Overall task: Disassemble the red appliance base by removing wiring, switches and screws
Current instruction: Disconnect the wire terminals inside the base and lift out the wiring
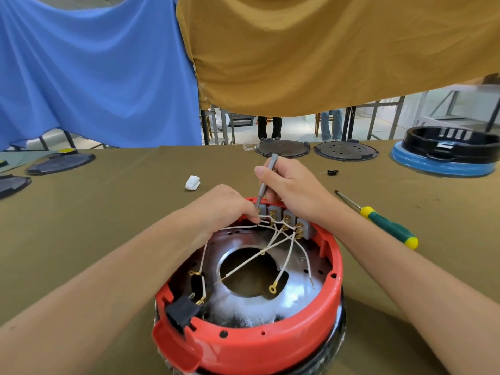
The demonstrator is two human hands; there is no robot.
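The red appliance base (270,345) lies open side up at the near middle of the table. White wires (286,247) with gold ring terminals cross its metal inside. A row of grey switches (289,217) sits at its far rim. A black socket (182,312) is fixed at the near left rim. My right hand (292,188) grips a thin grey screwdriver (266,180) whose tip points down at the leftmost switch. My left hand (230,204) pinches a white wire right beside that switch.
A green and yellow screwdriver (384,223) lies on the olive cloth right of the base. A white wad (192,182) and a small black part (332,172) lie farther back. Dark round plates (282,148) and a blue and black appliance base (446,152) line the far edge.
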